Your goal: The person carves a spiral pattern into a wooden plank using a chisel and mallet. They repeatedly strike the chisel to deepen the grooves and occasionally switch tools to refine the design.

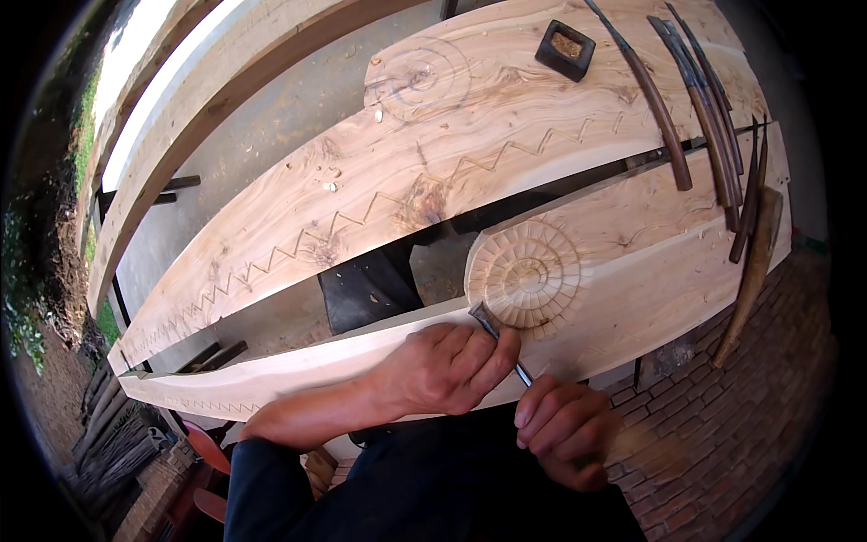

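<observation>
My left hand (452, 366) is closed around the front of a metal chisel (482, 316), close behind its blade. The blade lies at the lower left rim of a round carved rosette (528, 271), made of rings of small blocks around a centre. My right hand (564, 429) is closed over the rear end of the chisel, hiding its handle. Under the left hand and forearm lies the near wooden board (659, 280), which bears the rosette and a fine zigzag along its left end.
Beyond a gap lies a second board (298, 217) with a zigzag line and a pencilled circle. On it rest a small dark square block (565, 50) with a hollow and several long-handled chisels (709, 126). A wooden beam (181, 126) curves behind; brick paving (741, 415) is below right.
</observation>
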`<control>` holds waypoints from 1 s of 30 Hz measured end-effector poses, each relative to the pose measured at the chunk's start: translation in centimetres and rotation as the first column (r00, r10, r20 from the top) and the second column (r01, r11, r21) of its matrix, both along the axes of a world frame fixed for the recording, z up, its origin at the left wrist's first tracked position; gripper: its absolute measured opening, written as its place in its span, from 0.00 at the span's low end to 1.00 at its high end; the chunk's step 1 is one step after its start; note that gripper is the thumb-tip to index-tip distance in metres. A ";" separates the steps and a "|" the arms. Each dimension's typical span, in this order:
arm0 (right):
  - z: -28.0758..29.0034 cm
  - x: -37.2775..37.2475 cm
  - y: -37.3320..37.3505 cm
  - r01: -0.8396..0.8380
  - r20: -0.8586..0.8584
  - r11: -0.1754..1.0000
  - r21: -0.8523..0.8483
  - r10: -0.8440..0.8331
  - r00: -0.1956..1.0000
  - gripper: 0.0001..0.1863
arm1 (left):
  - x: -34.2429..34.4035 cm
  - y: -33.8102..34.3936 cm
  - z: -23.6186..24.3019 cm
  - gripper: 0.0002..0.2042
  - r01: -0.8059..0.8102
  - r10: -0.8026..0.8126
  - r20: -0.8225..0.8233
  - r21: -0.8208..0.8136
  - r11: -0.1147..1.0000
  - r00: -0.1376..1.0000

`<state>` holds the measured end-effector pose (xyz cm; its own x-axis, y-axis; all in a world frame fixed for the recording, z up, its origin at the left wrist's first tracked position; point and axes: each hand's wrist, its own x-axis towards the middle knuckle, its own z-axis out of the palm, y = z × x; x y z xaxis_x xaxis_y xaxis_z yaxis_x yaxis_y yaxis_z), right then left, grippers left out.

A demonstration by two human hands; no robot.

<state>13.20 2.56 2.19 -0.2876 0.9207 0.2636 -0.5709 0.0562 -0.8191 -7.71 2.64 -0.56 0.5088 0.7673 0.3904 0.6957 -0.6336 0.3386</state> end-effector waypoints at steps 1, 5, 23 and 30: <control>0.0 0.0 -0.1 0.006 0.002 1.000 0.002 -0.006 1.000 0.26 | 0.0 0.1 0.2 0.18 0.001 0.000 0.011 -0.007 1.000 1.000; 0.1 -0.3 -0.2 0.027 -0.016 1.000 -0.006 -0.027 1.000 0.26 | 0.0 0.2 0.3 0.17 0.003 -0.003 0.024 -0.020 1.000 1.000; 0.2 -0.2 -0.8 0.015 -0.003 0.999 -0.046 -0.015 1.000 0.30 | -0.6 -0.2 0.2 0.19 0.036 -0.036 0.022 -0.026 0.999 0.999; 1.4 -0.4 -1.0 -0.027 0.017 0.999 0.019 0.026 1.000 0.29 | -0.9 -1.0 -0.2 0.19 0.009 -0.019 0.098 0.098 0.995 0.995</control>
<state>12.75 1.58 3.55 -0.3164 0.9077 0.2758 -0.5587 0.0566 -0.8274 -8.58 1.66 -0.74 0.4744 0.7162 0.5119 0.6530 -0.6763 0.3409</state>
